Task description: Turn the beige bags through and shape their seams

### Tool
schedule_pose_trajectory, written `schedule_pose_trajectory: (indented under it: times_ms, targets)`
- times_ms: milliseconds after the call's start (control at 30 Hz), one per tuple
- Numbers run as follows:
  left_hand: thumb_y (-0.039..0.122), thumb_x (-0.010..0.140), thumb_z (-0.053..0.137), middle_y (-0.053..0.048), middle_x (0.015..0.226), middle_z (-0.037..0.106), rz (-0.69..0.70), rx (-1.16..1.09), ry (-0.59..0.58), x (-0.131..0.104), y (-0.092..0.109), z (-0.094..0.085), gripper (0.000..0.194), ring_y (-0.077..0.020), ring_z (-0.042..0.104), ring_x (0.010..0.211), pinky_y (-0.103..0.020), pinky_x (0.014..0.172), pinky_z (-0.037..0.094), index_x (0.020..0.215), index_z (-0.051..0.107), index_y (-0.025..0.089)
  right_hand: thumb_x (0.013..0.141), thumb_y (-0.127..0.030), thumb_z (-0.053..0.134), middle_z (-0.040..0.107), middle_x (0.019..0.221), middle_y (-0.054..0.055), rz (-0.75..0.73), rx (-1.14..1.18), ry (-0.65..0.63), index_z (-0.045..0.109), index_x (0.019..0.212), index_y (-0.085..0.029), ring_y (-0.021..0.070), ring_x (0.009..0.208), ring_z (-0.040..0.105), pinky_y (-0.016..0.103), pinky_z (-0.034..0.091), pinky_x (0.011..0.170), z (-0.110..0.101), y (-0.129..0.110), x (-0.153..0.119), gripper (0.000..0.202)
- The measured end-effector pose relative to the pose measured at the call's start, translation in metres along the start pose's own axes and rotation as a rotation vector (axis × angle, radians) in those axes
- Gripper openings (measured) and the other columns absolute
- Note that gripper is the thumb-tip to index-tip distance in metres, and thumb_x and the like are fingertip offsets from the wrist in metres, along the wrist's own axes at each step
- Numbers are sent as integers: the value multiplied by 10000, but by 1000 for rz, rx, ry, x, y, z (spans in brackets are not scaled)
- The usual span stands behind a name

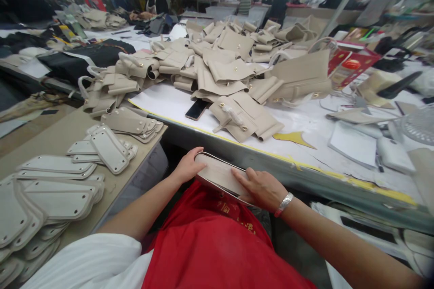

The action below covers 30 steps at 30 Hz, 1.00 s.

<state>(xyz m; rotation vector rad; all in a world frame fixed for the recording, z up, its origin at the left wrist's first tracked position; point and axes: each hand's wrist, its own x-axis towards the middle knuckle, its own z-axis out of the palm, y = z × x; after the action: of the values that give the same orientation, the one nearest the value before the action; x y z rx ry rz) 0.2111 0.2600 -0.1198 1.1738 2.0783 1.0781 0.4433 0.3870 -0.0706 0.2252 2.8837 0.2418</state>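
A long beige leather piece (pixel 217 172) with rounded ends and a dark edge lies across my lap, above a red apron (pixel 217 244). My left hand (pixel 190 165) grips its far left end, thumb on top. My right hand (pixel 261 187) holds the other end, its fingers resting on the upper face and wrapped over the side. Just beyond, at the table edge, is a beige bag panel (pixel 237 117) with gold fittings, and a dark phone (pixel 196 109) lies beside it.
Many beige bag panels (pixel 224 63) are heaped on the white table (pixel 162 99). Stacks of riveted pieces (pixel 57 189) cover the left board (pixel 118 189). A red bag (pixel 359 61) and papers (pixel 352 142) are at right. A person (pixel 152 0) works across the table.
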Motion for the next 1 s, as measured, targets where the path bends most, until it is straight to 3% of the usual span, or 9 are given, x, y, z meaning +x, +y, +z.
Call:
schedule_pose_trajectory:
  times_ms: [167,333,400,467,533,600,700,800,1000]
  targets:
    - [281,697,596,-126,1258,483,31,238,-78,6,0,-2,671,-242,465,1135,-372,978,361,1304,352,129,780,-582,446,527,928,129,-47,-15,-24,275,1361,-190,220,644,561,311,364,550,-2,0,9,722]
    - [227,711,600,-141,1312,405,253,687,45,3,27,4,626,-317,343,1197,-489,1005,250,1291,373,160,738,-567,517,534,917,144,-31,5,-111,305,1335,-166,244,641,583,310,386,520,-1,-6,25,750]
    - [216,758,550,-127,1234,471,419,710,-77,-1,39,17,455,-285,403,1133,-446,968,305,1201,458,169,736,-552,532,542,918,155,-10,38,-136,332,1317,-161,260,671,594,313,401,530,-3,-8,29,728]
    - [309,805,510,-108,1094,545,569,655,-296,-6,47,31,303,-242,480,1017,-374,885,388,1071,530,164,732,-562,532,553,943,169,14,99,-163,355,1305,-163,273,716,605,322,420,560,-8,-5,30,721]
    - [471,814,471,-91,988,572,629,608,-445,-10,51,40,355,-223,517,920,-338,807,427,964,558,161,704,-593,544,566,998,178,25,236,-186,362,1309,-172,284,792,608,344,441,631,-12,4,28,759]
    - [589,796,416,-86,951,576,628,597,-491,-11,51,42,466,-222,531,881,-331,768,436,913,566,163,730,-592,515,594,1024,154,77,522,-182,328,1335,-186,266,858,605,355,447,722,-14,20,22,751]
    - [632,787,382,-86,978,575,671,599,-538,-9,49,36,526,-223,536,903,-322,785,430,955,569,170,875,-444,350,652,894,90,420,1161,-207,214,1373,-176,183,764,628,319,481,696,-7,45,4,582]
    - [637,768,415,-96,1066,565,744,632,-542,-9,47,33,588,-233,524,958,-322,830,418,1118,523,177,871,-308,381,645,703,42,706,1597,-323,167,1372,-158,135,556,610,249,488,514,10,59,-21,565]
    - [512,816,429,-126,1332,411,927,782,-576,-7,52,45,584,-263,511,955,-365,777,442,1290,402,171,759,-399,568,478,444,-75,612,1446,-442,347,1309,-198,63,312,425,144,335,314,34,56,-43,627]
